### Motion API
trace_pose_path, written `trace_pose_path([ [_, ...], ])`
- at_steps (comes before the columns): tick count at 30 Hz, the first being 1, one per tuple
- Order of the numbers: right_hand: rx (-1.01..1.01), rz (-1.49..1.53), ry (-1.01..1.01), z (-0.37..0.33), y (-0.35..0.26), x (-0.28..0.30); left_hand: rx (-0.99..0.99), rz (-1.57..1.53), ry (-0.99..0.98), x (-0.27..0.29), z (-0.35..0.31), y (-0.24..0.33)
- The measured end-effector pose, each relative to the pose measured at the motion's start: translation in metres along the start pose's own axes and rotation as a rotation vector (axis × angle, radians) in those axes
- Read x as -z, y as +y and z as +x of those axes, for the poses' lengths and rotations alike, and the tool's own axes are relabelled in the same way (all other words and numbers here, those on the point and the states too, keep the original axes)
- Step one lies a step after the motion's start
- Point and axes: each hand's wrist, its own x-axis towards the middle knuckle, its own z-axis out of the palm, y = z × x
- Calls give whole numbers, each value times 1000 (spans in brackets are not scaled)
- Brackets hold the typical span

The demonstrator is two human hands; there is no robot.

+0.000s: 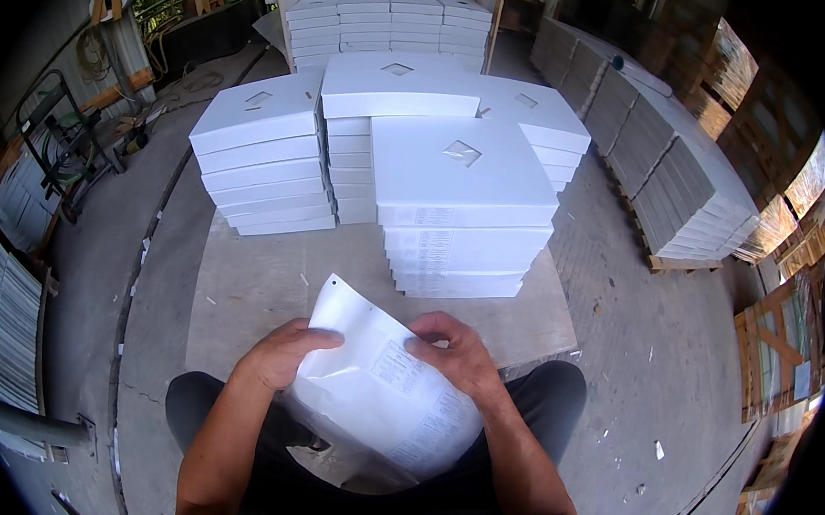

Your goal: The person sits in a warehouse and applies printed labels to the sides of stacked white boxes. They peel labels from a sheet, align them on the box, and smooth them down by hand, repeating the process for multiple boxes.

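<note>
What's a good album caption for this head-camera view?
Left hand and right hand hold a printed white sheet before stacks of white boxes.

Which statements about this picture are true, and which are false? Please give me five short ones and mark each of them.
1. The left hand and the right hand both hold the white sheet. True.
2. The right hand rests on a box. False: it holds the sheet, apart from the nearest box stack.
3. The top box of that stack has a diamond-shaped window. True.
4. The sheet is blank. False: it bears printing.
5. A long pale stack stands at the picture's right. True.
</note>
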Motion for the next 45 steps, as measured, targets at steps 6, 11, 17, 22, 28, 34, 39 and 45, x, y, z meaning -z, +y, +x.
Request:
trace_pose_path([
  [6,447,-501,210,-10,-15,-18,-17,-140,94,2,10,-3],
  [11,432,-482,135,-14,-13,-40,-67,-211,105,-2,15,-4],
  [17,410,-441,192,-11,-9,-45,-107,-208,113,-7,16,-9],
  [22,400,-453,216,-10,-9,-46,-91,-198,120,-9,13,-9],
  [28,338,-389,209,-13,-12,-45,-71,-106,161,-11,13,-9],
  [34,338,-358,199,-13,-16,-42,-108,-77,149,-16,11,-9],
  [39,423,-446,212,-13,-17,-40,-112,-44,153,-14,13,-12],
  [45,494,-531,247,-11,-14,-40,-140,49,181,-21,11,-10],
])
